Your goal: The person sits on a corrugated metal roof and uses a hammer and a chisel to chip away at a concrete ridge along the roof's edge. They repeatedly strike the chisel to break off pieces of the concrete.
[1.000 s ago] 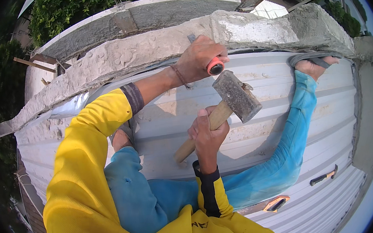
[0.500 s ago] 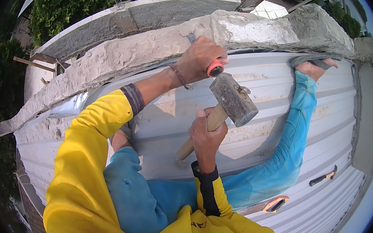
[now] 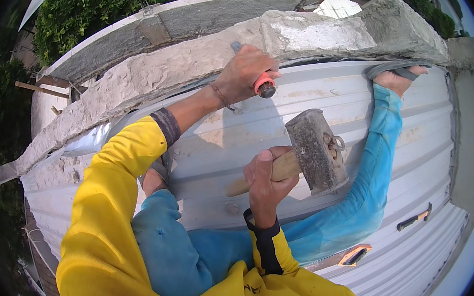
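Note:
My left hand (image 3: 243,74) is wrapped round a chisel (image 3: 264,84) with an orange-red grip and a dark butt end. Its flat blade shows above my fist, against the inner side of the rough concrete wall (image 3: 172,63); the exact contact at the tip is hidden. My right hand (image 3: 269,186) grips the wooden handle of a club hammer (image 3: 318,151). The hammer's heavy grey head, with a bent metal piece at its outer side, hangs below and right of the chisel's butt, apart from it.
Ribbed metal roofing (image 3: 301,99) with mortar crumbs spreads beneath my blue-trousered legs. My right foot (image 3: 396,78) in a sandal rests by the wall. A handsaw with an orange handle (image 3: 354,255) and a small hammer (image 3: 414,217) lie at the lower right. Another wall and trees stand beyond.
The club hammer has swung down and to the right, away from the chisel's butt. My left hand and the chisel have shifted slightly up and left.

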A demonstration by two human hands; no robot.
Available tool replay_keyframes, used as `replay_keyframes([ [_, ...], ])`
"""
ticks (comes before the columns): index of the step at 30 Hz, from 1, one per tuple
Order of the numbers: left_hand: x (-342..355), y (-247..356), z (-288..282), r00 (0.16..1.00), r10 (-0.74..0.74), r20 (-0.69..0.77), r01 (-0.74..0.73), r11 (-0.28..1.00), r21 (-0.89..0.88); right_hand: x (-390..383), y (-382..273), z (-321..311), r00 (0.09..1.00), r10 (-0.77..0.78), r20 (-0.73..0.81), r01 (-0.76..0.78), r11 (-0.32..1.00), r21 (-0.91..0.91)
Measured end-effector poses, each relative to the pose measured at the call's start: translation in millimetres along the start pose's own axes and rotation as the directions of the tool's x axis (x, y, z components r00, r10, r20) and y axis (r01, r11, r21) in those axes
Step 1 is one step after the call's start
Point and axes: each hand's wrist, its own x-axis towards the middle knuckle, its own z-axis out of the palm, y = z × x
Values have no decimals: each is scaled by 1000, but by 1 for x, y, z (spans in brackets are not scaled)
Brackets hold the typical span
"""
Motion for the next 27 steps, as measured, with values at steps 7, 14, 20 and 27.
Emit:
replay_keyframes([
  [7,6,1,3,999,-24,-44,21,998,-53,21,16,19,990,-102,-100,106,994,34],
  [14,-6,-5,-1,1000,-14,16,14,1000,12,-7,15,8,1000,-23,-17,24,997,67],
  [20,-3,-3,5,1000,-6,-3,6,998,-70,8,36,13,936,-345,-66,349,933,82],
  [27,-5,-7,-3,998,28,51,-30,998,52,-10,34,11,992,116,43,-116,993,5],
])
